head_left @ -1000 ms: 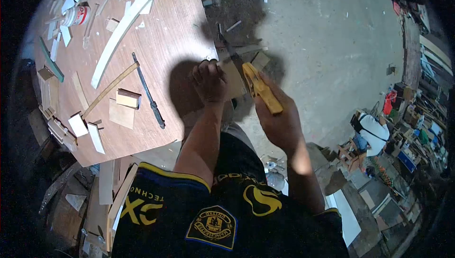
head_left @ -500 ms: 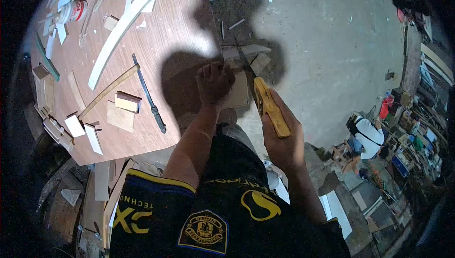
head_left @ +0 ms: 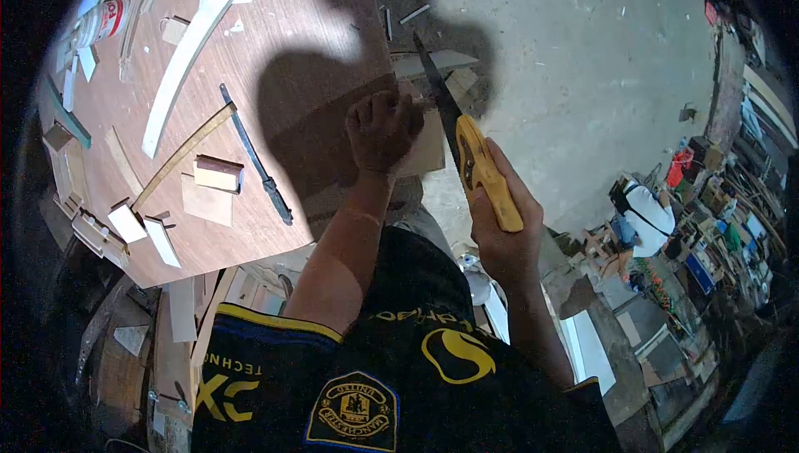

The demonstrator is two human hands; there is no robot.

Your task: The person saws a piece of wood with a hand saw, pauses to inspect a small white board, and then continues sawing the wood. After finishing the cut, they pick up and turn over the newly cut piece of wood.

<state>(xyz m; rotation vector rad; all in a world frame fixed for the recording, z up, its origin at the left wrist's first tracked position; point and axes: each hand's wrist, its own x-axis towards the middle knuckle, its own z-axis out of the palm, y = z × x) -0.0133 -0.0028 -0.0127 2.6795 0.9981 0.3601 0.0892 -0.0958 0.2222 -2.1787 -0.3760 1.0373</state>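
My right hand [head_left: 509, 232] is wrapped round the yellow handle of a handsaw [head_left: 483, 166]. Its dark blade points away from me, beside the table edge and just right of my left hand [head_left: 381, 130]. The fingers of that left hand are curled down onto a wooden board [head_left: 429, 147] at the edge, which juts out past the tabletop. Much of the board lies in shadow, and the hand covers part of it.
On the wooden table [head_left: 275, 212] lie a long curved white strip [head_left: 179, 70], a thin dark-handled tool [head_left: 258, 162], a small block [head_left: 218, 174] and a labelled container [head_left: 104, 20]. Offcuts are on the floor beyond. Another person [head_left: 645, 218] is at the right near piled scrap.
The saw and my right hand have shifted up and to the right in view. My left hand stays curled at the board, while the whole view has turned slightly.
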